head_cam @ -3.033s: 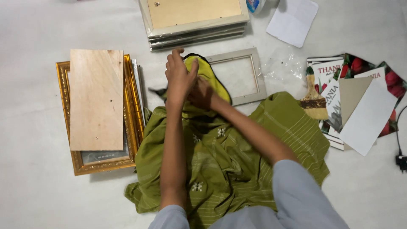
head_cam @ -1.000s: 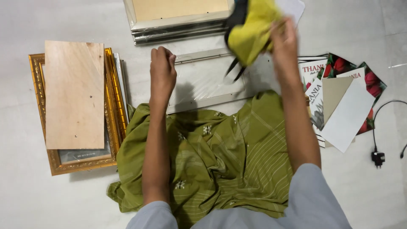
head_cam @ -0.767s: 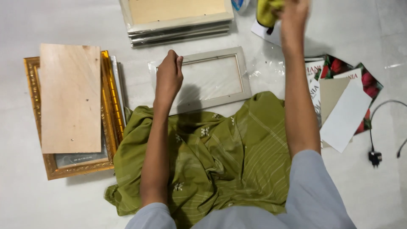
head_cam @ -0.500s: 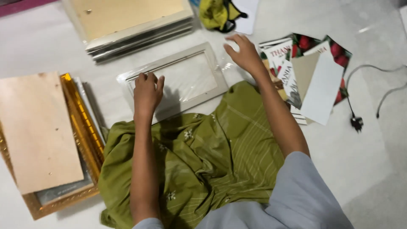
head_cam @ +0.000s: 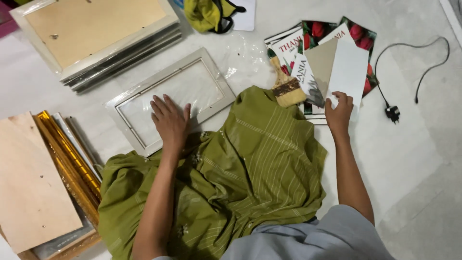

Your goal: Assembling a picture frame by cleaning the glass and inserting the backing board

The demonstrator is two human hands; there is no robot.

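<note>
My left hand [head_cam: 169, 120] lies flat, fingers spread, on the glass of a pale silver picture frame [head_cam: 217, 84] that rests face up on the white floor cloth. My right hand [head_cam: 339, 113] reaches right and touches the lower edge of a white card [head_cam: 348, 68] on top of a fanned pile of printed pictures [head_cam: 313, 38]. A paint brush [head_cam: 284, 85] lies between the frame and the pile. The yellow cleaning cloth [head_cam: 208, 13] sits at the top, apart from both hands. Green fabric [head_cam: 255, 163] covers my lap.
A stack of frames with a tan backing board [head_cam: 94, 30] lies at the top left. A gold frame [head_cam: 67, 163] under a plywood board [head_cam: 30, 183] sits at the left edge. A black cable with plug [head_cam: 392, 112] trails at the right.
My right hand lifted the yellow cloth off the silver frame, dropped it at the top, then came down to the white card. My left hand slid onto the frame's glass.
</note>
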